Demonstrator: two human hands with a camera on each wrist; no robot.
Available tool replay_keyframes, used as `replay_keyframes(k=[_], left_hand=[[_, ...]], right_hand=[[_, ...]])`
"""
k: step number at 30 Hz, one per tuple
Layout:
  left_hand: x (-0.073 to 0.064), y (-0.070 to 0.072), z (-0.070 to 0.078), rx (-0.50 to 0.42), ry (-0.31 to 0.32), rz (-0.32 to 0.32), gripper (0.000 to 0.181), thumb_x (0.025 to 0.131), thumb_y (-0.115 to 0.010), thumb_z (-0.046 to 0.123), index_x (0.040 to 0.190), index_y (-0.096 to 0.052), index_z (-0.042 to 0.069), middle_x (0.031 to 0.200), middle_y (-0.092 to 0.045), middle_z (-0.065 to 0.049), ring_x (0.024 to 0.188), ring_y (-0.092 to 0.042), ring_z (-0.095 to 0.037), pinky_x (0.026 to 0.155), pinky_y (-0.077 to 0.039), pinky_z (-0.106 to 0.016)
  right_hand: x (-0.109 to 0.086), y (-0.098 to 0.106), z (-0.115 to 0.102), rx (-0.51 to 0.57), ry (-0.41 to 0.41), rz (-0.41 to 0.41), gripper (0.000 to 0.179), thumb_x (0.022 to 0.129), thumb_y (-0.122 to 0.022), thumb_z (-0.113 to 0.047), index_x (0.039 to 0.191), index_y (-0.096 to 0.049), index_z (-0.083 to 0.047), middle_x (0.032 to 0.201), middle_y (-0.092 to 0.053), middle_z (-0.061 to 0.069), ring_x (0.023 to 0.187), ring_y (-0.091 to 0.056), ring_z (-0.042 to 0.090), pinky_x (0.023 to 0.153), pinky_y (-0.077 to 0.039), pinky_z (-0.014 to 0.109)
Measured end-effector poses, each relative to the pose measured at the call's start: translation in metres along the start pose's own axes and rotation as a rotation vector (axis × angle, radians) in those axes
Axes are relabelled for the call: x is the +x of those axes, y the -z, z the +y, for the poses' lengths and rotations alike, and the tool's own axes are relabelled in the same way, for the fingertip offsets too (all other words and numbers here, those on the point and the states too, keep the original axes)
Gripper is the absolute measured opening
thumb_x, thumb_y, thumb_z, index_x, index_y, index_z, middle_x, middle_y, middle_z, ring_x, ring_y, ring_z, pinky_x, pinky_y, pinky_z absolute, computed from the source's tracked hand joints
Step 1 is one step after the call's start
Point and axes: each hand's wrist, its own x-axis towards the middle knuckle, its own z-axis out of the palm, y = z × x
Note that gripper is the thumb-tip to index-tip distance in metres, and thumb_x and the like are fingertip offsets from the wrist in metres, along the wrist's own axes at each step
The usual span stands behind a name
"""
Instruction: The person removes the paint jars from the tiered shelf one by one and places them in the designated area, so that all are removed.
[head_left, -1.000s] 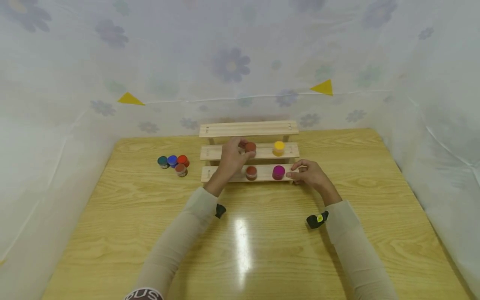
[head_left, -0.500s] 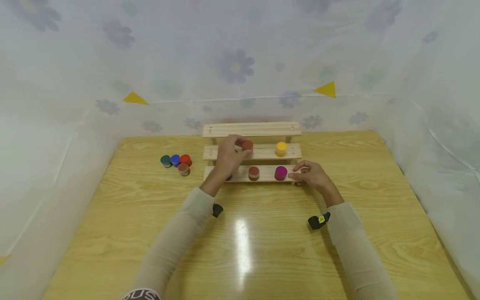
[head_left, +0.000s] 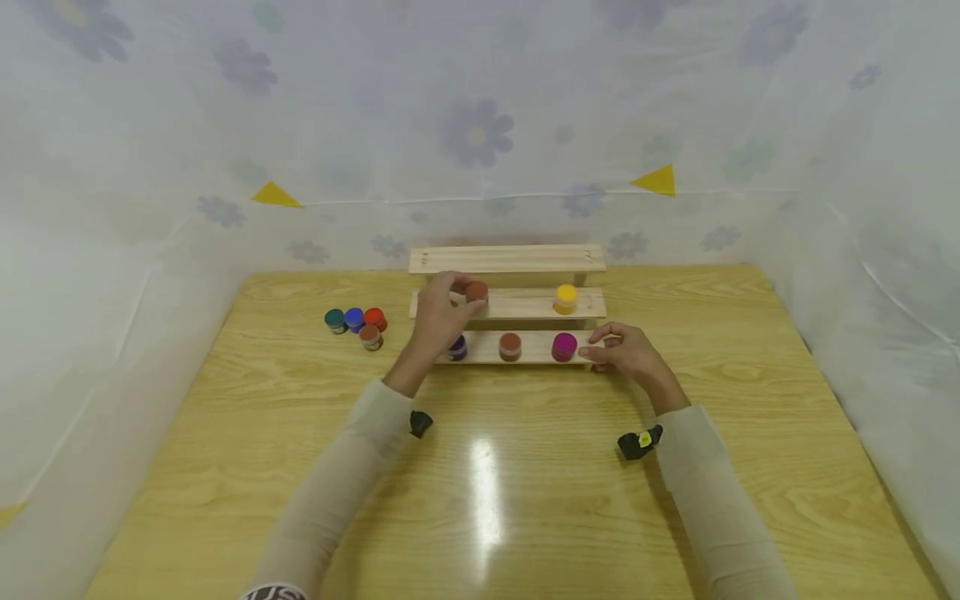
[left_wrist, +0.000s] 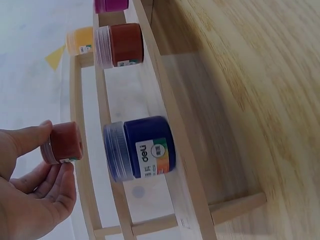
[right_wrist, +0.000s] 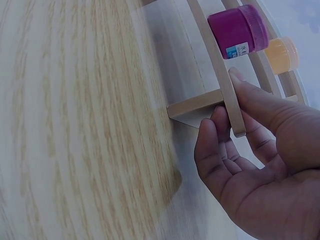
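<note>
My left hand (head_left: 440, 319) pinches a small reddish-brown paint jar (left_wrist: 66, 142) between thumb and fingers, at the middle tier of a three-tier wooden rack (head_left: 525, 258). Whether the jar's base touches the shelf I cannot tell. With thumb above and fingers below, my right hand (right_wrist: 265, 150) holds the right end of the rack's lowest shelf. On that shelf stand a dark blue paint jar (left_wrist: 148, 150), another reddish-brown jar (head_left: 510, 347) and a magenta jar (head_left: 564, 347). A yellow jar (head_left: 566, 298) stands at the right of the middle shelf.
Left of the rack, several jars cluster on the wooden table (head_left: 300, 417): dark green (head_left: 335, 321), blue (head_left: 354, 319), red (head_left: 374, 319) and brown (head_left: 371, 337). A flowered sheet (head_left: 420, 100) hangs behind the rack, and white sheeting encloses both sides.
My left hand has slid left along the middle tier with the brown jar, uncovering the dark blue jar below. The right hand keeps its hold on the rack.
</note>
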Motion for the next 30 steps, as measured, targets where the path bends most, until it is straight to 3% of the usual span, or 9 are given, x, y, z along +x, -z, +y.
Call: replay_keyframes(k=[18,23,30], left_hand=[[-0.008,0.026,-0.013,0.028,0.020,0.081,0.038,0.082,-0.073,0.018,0.114,-0.061,0.003,0.107,-0.063,-0.012,0.098,-0.060,-0.025,0.077,-0.053,-0.037],[-0.011,0.036,-0.019,0.019,0.025,0.099,0.040,0.082,-0.074,0.018,0.116,-0.061,0.002,0.108,-0.063,-0.013,0.099,-0.059,-0.026,0.077,-0.052,-0.038],[-0.016,0.049,-0.031,0.034,0.068,0.119,0.040,0.082,-0.073,0.018,0.116,-0.060,0.002,0.110,-0.062,-0.015,0.101,-0.058,-0.028,0.079,-0.051,-0.039]], right_hand=[[-0.002,0.000,-0.003,-0.002,-0.001,-0.004,0.035,0.086,-0.071,-0.019,0.108,-0.052,0.001,0.060,-0.051,-0.006,0.066,-0.061,0.011,0.072,-0.057,0.030],[-0.003,-0.001,-0.008,0.007,-0.011,-0.019,0.034,0.086,-0.070,-0.017,0.109,-0.053,0.001,0.058,-0.046,-0.006,0.066,-0.061,0.013,0.076,-0.057,0.035],[-0.011,-0.002,-0.019,0.023,-0.025,-0.023,0.032,0.088,-0.067,-0.011,0.109,-0.051,0.005,0.064,-0.057,-0.001,0.068,-0.063,0.016,0.078,-0.057,0.039]])
